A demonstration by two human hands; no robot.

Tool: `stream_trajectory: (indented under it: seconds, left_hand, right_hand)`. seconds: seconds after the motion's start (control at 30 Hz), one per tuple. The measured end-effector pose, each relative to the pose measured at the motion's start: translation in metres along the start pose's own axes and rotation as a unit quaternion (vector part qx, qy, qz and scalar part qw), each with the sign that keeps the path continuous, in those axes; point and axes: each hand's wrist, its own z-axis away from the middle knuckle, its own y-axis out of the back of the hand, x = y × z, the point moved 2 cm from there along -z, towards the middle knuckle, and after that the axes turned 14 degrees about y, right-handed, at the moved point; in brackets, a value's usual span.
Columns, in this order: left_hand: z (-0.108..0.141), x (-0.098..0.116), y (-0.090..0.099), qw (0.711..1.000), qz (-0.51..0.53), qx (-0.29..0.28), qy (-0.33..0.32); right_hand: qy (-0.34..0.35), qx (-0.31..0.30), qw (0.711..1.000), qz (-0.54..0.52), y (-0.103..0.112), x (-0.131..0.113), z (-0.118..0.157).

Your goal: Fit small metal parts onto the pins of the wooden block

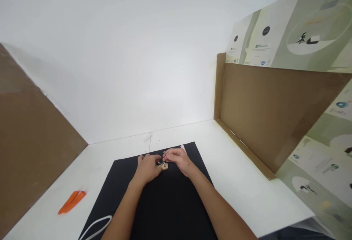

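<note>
A small pale yellow, wood-like piece (165, 167) with shiny metal bits on it lies on the black mat (170, 199), between my two hands. My left hand (147, 169) is closed at its left edge, thumb against the piece and fingers curled over the far side. A thin silvery rod (164, 153) pokes up from the pinched fingertips of my right hand (178, 158), just above and to the right of the piece. My fingers cover part of the piece, and its details are too small to make out.
An orange strap-like item (72, 202) lies on the white table (239, 185) to the left. Near my left forearm a white cord (97, 225) loops over the mat. Behind my right hand a whitish stick (183, 147) shows. Cardboard panels (264, 115) flank both sides, before a white wall.
</note>
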Motion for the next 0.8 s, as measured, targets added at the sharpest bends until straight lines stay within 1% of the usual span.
stream_trajectory:
  seconds: [0.17,0.43,0.63,0.8]
  left_hand:
    - [-0.002,0.007,0.001,1.000,-0.004,-0.013,-0.013]
    - [-0.003,0.003,0.000,1.000,-0.007,-0.018,-0.015]
    - [-0.011,0.002,0.005,0.999,-0.014,-0.046,-0.026]
    - [-0.017,0.002,0.004,0.998,-0.023,-0.059,-0.013]
  right_hand:
    - [0.001,-0.007,1.000,-0.003,0.000,0.000,0.001]
    - [0.000,-0.008,1.000,0.010,0.001,0.002,0.001]
    - [0.004,-0.015,1.000,-0.003,0.002,0.004,0.001]
    - [0.006,-0.016,1.000,-0.002,0.002,0.005,0.001]
